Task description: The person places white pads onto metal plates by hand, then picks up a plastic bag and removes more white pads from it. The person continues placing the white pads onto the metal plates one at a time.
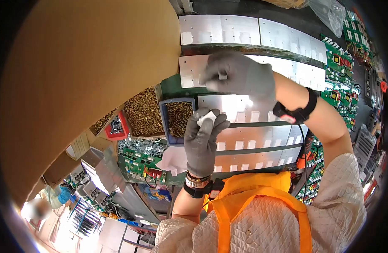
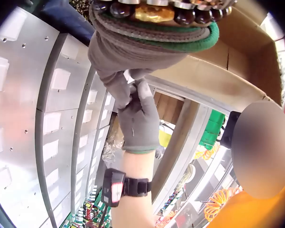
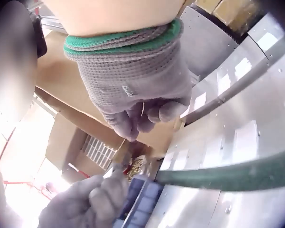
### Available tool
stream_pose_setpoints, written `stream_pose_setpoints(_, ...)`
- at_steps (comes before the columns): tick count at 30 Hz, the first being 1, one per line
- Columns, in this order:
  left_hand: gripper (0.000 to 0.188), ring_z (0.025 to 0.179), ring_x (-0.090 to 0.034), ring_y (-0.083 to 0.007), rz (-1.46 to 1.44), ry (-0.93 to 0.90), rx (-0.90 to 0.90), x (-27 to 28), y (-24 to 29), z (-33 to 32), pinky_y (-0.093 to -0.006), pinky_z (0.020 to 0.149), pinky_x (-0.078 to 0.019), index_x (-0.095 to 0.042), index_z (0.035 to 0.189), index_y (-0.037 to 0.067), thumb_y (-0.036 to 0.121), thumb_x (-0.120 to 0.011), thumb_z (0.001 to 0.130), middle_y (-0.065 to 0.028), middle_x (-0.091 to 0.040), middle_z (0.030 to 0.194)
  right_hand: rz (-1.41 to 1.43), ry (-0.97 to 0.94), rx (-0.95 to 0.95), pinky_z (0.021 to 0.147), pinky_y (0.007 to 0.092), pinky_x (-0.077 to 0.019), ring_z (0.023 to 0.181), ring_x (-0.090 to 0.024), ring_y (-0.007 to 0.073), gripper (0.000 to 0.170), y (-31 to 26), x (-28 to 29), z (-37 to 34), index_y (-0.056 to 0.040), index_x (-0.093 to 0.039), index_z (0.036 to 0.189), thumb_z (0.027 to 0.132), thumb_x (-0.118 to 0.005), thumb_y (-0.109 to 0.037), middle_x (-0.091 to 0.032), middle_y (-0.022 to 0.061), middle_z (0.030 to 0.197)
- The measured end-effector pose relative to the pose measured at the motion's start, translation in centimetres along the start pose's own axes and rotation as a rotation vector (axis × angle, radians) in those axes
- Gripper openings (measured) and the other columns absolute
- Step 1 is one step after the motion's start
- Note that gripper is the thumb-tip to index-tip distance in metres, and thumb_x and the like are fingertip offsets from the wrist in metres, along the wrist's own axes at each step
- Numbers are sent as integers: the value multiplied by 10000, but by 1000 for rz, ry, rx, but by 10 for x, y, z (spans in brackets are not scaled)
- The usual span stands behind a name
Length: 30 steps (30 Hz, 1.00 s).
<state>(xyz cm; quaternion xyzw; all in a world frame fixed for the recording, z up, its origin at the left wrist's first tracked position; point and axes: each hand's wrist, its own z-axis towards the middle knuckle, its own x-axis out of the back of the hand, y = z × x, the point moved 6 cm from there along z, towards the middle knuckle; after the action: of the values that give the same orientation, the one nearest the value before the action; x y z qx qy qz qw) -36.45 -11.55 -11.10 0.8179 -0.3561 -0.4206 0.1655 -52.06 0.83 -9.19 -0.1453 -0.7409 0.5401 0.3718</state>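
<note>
My gloved left hand (image 1: 199, 145) holds a small white rectangular pad or stack of pads (image 1: 206, 118) between thumb and fingers, palm up, beside a blue bin. My gloved right hand (image 1: 244, 78), blurred in the head view, hovers over the left end of a metal plate (image 1: 193, 64) in the second row. Its fingers are curled in the right wrist view, and a small pale piece (image 1: 222, 76) shows between them. Rows of silvery plates (image 1: 240, 29) lie ahead, many with white pads (image 1: 239, 145) along one edge.
A blue bin (image 1: 163, 120) and a cardboard box of brass-coloured screws (image 1: 143, 110) stand left of the plates. A large cardboard sheet (image 1: 97, 55) rises at the left. Green circuit boards (image 1: 339, 95) line the right side. A red bin (image 1: 117, 134) sits farther left.
</note>
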Motion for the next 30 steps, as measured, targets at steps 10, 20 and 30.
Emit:
stream_pose_setpoints(10, 174, 883, -696, -178, 100, 65, 0, -6, -9, 3, -311, 789, -590, -584, 1136, 25, 112, -596, 986, -81, -676, 1014, 117, 56, -239, 763, 313, -499, 819, -611, 184, 112, -8, -32, -53, -49, -706, 887, 827, -736, -138, -626, 66, 858)
stream_pose_setpoints(20, 191, 907, -677, -202, 10, 28, -17, -13, -8, 15, -321, 775, -592, -613, 1144, 87, 161, -635, 968, -90, -675, 1069, 141, 121, -161, 782, 289, -508, 836, -617, 154, 142, 8, -9, -28, -56, -722, 942, 867, -727, -177, -650, 58, 920)
stream_pose_setpoints(30, 191, 894, -643, -198, -16, 20, 89, 2, -20, 4, -320, 790, -587, -619, 1154, 86, 137, -629, 971, -96, -664, 1047, -523, 243, -317, 767, 386, -518, 810, -653, 307, 282, 68, 68, 45, -54, -722, 971, 877, -602, -291, -694, 135, 889)
